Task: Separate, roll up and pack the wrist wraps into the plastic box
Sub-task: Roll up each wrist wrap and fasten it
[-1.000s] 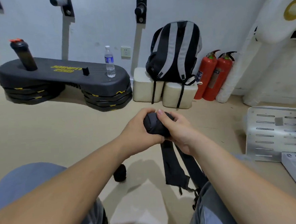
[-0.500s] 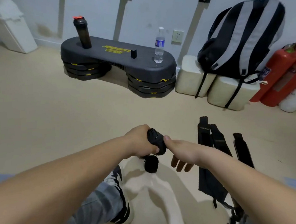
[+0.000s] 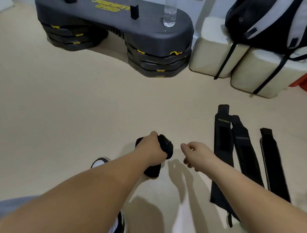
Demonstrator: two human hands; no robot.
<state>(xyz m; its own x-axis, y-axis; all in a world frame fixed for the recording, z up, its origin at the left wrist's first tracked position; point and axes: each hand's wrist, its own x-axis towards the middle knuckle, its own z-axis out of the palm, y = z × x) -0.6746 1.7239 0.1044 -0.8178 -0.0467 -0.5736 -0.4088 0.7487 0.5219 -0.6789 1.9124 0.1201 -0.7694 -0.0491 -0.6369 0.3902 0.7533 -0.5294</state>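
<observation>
Layout: flat wraps [image 3: 243, 146] lie just beside right hand [image 3: 195, 153], long axes pointing away | that hand nearer, empty, loosely curled | left hand [image 3: 151, 150] grips rolled wrap [image 3: 166, 148].

Soft, even light fills the room; faint grey shadows and one bright patch lie on the pale floor [image 3: 58, 114]. The lens bends the edges; detail looks slightly smeared.
</observation>
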